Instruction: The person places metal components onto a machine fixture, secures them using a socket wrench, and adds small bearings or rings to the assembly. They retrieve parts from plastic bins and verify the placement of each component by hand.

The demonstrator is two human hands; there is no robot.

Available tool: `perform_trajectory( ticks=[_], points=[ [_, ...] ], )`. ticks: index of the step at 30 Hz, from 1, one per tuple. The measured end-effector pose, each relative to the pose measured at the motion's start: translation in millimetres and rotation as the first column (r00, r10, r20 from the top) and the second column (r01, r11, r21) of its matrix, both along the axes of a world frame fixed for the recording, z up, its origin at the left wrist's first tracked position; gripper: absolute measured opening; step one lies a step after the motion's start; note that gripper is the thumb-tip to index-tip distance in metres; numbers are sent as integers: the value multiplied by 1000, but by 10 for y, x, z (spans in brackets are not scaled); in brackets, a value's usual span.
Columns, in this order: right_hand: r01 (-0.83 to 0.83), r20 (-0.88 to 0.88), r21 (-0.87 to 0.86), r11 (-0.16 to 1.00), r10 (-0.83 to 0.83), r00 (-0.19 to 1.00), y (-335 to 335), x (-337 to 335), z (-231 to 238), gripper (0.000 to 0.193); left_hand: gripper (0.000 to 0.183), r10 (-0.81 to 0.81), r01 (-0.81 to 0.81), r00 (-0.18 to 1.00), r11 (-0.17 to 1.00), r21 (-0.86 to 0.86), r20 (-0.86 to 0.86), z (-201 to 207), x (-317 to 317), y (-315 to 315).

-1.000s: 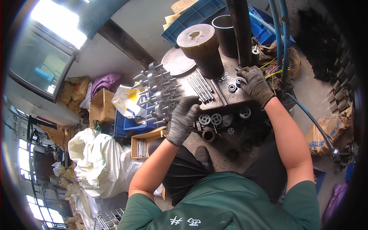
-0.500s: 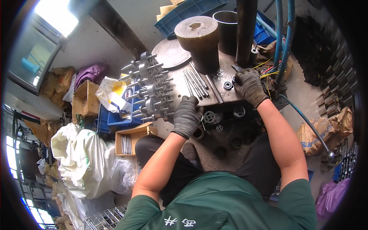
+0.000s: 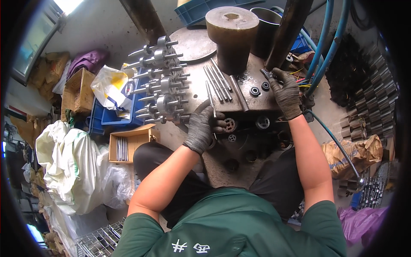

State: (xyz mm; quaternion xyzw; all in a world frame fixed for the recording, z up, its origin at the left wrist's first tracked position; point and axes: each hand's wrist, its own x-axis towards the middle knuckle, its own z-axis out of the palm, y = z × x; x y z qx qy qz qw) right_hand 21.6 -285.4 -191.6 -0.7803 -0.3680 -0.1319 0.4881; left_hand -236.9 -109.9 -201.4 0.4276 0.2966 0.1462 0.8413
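Note:
My gloved left hand [image 3: 203,126] is at the near edge of a metal worktable [image 3: 197,83], closed round a slim metal shaft [image 3: 210,97] that points up and away. Several similar shafts [image 3: 220,85] lie side by side just beyond it. To their right is a thicker metal rod [image 3: 239,93]. My gloved right hand [image 3: 286,96] is at the table's right side, its fingers bent at a small dark metal tool [image 3: 266,74]; its kind is unclear. Left of that hand lie two dark round bearings [image 3: 255,91], with small rings [image 3: 245,78] scattered farther back.
Shafts with round metal rotors [image 3: 165,81] are stacked at the table's left. A heavy metal column [image 3: 232,38] stands at the back. Blue hoses [image 3: 327,47] hang at the right. A cardboard box of rods [image 3: 128,143] and a blue crate [image 3: 113,122] stand at the left.
My left hand now shows a shaft in its grip. My right hand has drawn off the bearings, so both show fully. The view has shifted.

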Motion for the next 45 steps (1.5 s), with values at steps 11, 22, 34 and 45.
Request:
perform_trajectory(
  ticks=[11,22,34,45],
  points=[
    [-71,-703,647,759,630,330,-150,-581,336,43,45,-227,236,942,972,-10,246,108,-31,-270],
    [-163,-751,577,801,598,279,-69,-944,331,45,36,-557,557,829,816,156,-50,76,-1,-616],
    [-169,-855,477,862,500,137,-225,-941,409,38,28,-509,482,861,815,322,0,-18,29,-697],
    [-413,-802,261,872,434,410,-336,-1157,438,39,33,-493,403,869,761,508,50,19,-7,-700]
  ],
)
